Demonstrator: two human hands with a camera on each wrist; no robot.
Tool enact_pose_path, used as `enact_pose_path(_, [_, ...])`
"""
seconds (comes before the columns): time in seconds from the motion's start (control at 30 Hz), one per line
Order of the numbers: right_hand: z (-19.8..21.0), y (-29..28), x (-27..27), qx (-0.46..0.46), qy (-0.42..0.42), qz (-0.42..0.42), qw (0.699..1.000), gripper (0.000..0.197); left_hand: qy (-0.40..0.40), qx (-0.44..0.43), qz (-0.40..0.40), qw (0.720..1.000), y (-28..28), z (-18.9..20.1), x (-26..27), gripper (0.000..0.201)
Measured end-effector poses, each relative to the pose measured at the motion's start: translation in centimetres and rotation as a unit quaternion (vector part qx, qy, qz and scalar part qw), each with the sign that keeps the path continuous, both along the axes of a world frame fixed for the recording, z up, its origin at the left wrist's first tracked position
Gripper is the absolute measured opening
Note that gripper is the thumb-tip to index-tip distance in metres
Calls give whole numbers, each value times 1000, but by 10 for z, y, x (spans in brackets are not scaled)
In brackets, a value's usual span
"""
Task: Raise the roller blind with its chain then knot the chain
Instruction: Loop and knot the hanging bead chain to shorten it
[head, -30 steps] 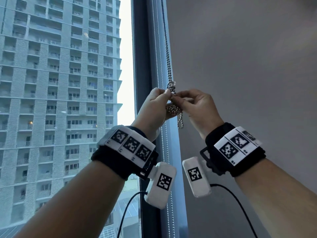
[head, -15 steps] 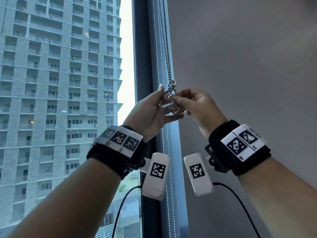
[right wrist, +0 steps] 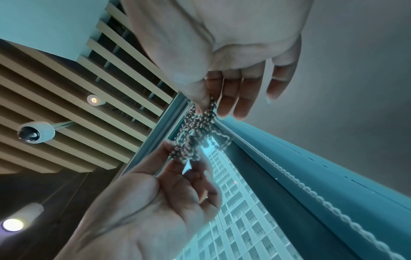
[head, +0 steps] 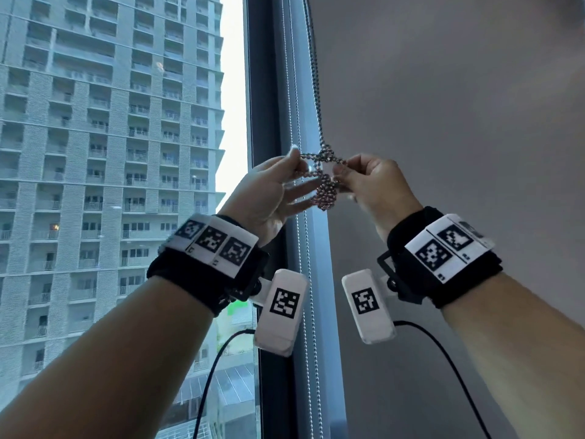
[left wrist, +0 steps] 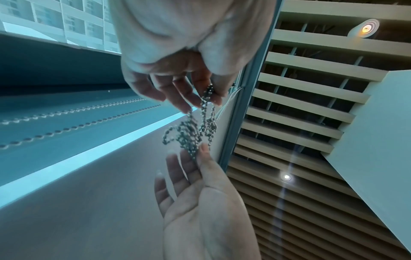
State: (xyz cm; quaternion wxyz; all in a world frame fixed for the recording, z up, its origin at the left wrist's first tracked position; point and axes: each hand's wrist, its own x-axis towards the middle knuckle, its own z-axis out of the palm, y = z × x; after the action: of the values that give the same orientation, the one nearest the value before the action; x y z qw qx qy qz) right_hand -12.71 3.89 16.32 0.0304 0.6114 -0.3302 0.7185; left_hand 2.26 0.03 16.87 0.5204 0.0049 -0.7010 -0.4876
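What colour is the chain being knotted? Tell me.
Silver metal beads; the chain shows best in the head view.

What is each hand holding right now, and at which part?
Both pinch the silver metal bead chain at its knotted bundle: left hand on the loop left of the knot, right hand on the right side.

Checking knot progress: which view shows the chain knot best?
Head view: the knot shows whole, stretched between the left hand and right hand. Both wrist views show only a blurred bead tangle between the fingertips.
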Motion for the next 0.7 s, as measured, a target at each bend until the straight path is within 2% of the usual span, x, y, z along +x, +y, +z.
enact_pose_path(0.07, [-4,-2,-5,13,15,-29,999,17,11,-1,61,998,-5,2,2,29])
enact_pose_path(0.13, [-7,-5,-7,16,41,-62,997,15,25,2,65,998,-7,1,2,32])
enact_pose_path(0.33, [-11,-16,-10,-12,63,-147,987,17,68,39,-48,996,-5,-1,-1,30])
enact_pose_path(0.47, [-11,-18,-19,-30,65,-196,978,10,-3,59,-123,991,-3,-2,8,28])
enact_pose_path(0.57, [-12,-20,-23,-29,43,-180,982,11,-75,-2,-50,996,-8,-15,9,30])
enact_pose_path(0.63, [-13,-19,-20,-12,22,-131,991,11,-97,-42,16,994,-13,-30,6,28])
enact_pose_path(0.7, [-14,-18,-14,4,12,-84,996,16,-106,-62,46,991,-16,-46,1,27])
